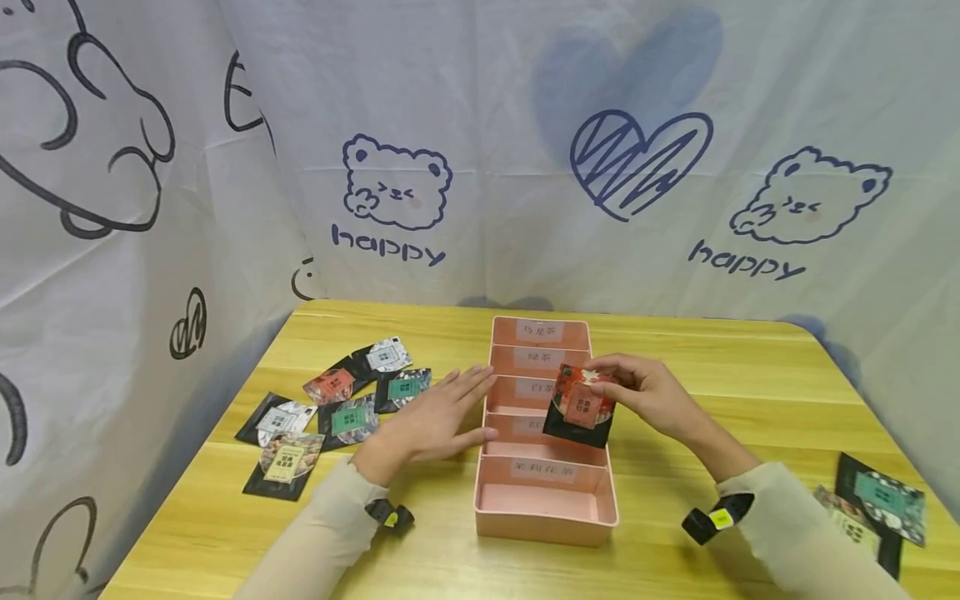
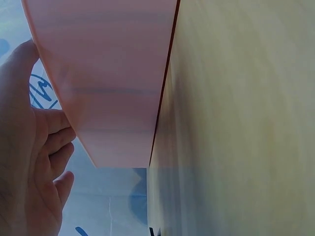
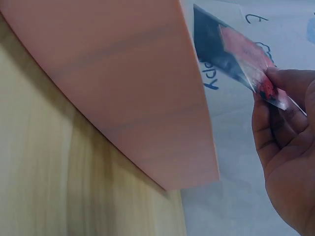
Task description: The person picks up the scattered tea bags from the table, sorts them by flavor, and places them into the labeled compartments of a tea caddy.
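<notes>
A long pink box, split by dividers into several labelled compartments, stands on the table. My right hand pinches a black and red sachet by its upper right edge, between thumb and fingers. In the head view the sachet overlaps the box's middle compartments; in the right wrist view the sachet tilts beside the top of the box wall. My left hand has its fingers extended, fingertips and thumb at the box's left rim. Seen from the left wrist, the hand touches that rim, with the little finger apart from it.
On the left of the table lie several sachets with white, red, green and yellow labels, among them a yellow-labelled sachet. Two more lie at the right edge, one a green-labelled sachet. A printed white curtain hangs behind the table.
</notes>
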